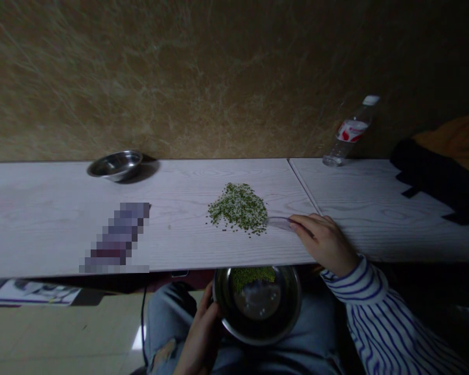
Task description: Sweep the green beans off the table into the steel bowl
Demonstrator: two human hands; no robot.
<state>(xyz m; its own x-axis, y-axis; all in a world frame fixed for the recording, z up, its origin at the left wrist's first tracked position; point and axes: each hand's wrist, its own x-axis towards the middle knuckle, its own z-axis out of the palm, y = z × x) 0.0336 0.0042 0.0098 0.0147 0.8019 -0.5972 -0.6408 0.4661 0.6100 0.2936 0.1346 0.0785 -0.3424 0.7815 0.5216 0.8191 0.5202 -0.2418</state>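
Observation:
A pile of green beans mixed with pale grains lies on the white wooden table. My right hand rests on the table just right of the pile, fingers closed on a clear plastic spoon whose tip touches the pile's edge. Below the table's front edge, on my lap, sits a steel bowl with green beans along its far side. My left hand grips that bowl's left rim.
A second, empty steel bowl stands at the back left by the wall. A plastic water bottle leans at the back right. Dark and orange cloth lies at the far right. A blurred-out object lies left of the pile.

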